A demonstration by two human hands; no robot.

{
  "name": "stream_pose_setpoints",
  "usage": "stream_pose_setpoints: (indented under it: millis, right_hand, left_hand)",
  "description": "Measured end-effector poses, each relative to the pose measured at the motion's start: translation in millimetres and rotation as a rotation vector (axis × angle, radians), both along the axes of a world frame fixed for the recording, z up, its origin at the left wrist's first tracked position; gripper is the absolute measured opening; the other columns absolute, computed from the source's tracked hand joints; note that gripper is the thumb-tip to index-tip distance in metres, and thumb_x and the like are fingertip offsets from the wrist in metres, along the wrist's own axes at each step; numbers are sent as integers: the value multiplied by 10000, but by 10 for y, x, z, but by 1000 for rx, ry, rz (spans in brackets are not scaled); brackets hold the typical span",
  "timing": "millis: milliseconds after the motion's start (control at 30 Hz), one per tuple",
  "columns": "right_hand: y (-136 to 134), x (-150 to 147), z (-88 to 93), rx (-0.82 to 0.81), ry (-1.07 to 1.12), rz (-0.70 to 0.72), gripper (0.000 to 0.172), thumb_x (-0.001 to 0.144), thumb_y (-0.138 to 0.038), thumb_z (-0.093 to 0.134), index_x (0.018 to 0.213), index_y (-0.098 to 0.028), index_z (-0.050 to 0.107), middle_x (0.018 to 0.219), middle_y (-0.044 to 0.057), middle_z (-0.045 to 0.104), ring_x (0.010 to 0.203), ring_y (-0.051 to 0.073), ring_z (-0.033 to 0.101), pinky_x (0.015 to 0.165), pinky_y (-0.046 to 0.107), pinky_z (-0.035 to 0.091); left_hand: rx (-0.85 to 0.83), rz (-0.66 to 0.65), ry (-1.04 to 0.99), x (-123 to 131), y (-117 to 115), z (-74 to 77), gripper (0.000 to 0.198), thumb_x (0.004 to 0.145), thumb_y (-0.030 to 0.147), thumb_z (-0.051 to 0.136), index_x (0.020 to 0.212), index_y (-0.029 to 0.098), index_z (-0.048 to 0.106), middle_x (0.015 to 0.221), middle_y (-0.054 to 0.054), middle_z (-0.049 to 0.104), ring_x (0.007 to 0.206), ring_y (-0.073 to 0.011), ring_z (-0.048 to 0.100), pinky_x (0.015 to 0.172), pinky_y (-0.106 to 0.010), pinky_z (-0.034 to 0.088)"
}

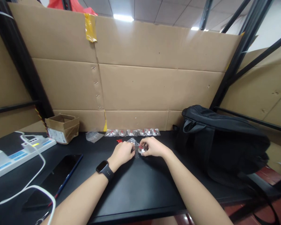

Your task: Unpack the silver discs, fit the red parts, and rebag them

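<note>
My right hand [154, 147] grips a small round clear disc with a red part [142, 150] between thumb and fingers, just above the black table [140, 187]. My left hand [123, 153], wearing a black smartwatch, is closed on the edge of a small clear plastic bag [134, 142]. Bag and disc are close together between the hands. Behind the left hand lies a small red piece [119, 141]. Several similar discs in clear bags [131, 132] form a row along the cardboard wall. A crumpled clear plastic bag [93, 136] lies to their left.
An open cardboard box [63, 126] stands at the back left. A white power strip [21, 156] with cables and a dark phone [56, 175] occupy the left side. On the right sits a large black backpack [222, 143]. Cardboard panels [154, 90] wall in the table's back.
</note>
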State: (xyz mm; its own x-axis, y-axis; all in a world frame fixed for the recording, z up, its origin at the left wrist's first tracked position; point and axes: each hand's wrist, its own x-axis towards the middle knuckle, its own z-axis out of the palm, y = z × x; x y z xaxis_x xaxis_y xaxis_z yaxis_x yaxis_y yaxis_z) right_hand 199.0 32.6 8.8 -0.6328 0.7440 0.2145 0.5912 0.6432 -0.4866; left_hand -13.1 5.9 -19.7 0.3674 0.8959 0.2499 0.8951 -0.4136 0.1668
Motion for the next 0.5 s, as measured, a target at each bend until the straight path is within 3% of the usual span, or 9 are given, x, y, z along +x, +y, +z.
stream_pose_setpoints:
  millis: [133,500]
  right_hand:
    - [21,-54,-85,-2,-36,-50,313,610,-315,853,854,-191,701,767,-2,702,696,149,612,643,229,431]
    - [-14,-288,-207,132,-64,-264,282,628,-365,849,755,-183,676,720,35,705,750,205,637,691,266,438]
  left_hand:
    - [24,-9,-6,5,22,-28,172,853,260,524,796,227,683,829,-78,726,817,-247,685,745,-321,466]
    - [53,13,-55,20,36,-37,184,958,282,424,916,206,586,888,-88,717,815,-228,688,707,-293,441]
